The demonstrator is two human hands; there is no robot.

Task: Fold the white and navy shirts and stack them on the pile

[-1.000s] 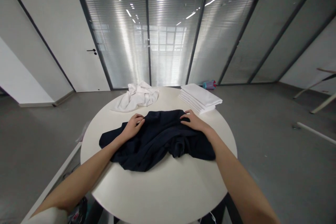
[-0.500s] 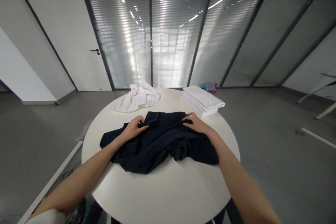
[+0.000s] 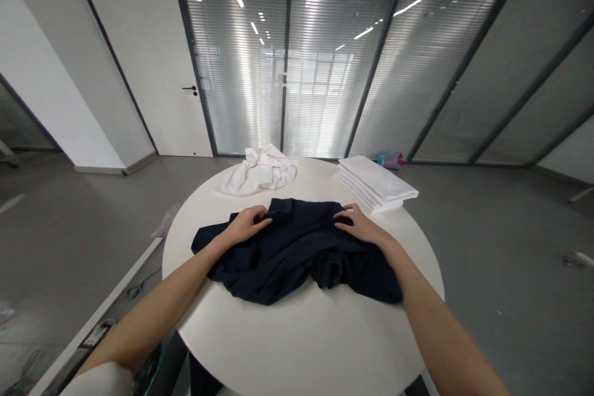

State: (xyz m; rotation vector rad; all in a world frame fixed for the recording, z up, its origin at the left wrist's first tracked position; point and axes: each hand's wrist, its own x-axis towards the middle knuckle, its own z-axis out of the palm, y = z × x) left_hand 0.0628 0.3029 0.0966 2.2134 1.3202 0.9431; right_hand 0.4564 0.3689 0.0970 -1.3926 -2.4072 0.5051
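Note:
A dark navy garment [image 3: 297, 253] lies crumpled on the round white table [image 3: 297, 334]. My left hand [image 3: 248, 224] rests on its far left edge, fingers curled and pinching the cloth near the collar. My right hand [image 3: 359, 226] lies on the far right part of the garment, fingers bent and gripping a fold. Both forearms reach in from the near edge of the table.
A crumpled white cloth [image 3: 260, 176] lies at the table's far left. A neat stack of folded white cloths [image 3: 375, 184] sits at the far right. A blue and pink bottle [image 3: 390, 159] lies on the grey floor beyond. Glass partitions and a white door stand behind.
The camera has swung left, so the table sits further right in view. My left hand's fingers have shifted slightly right along the garment's collar edge; my right hand keeps its hold.

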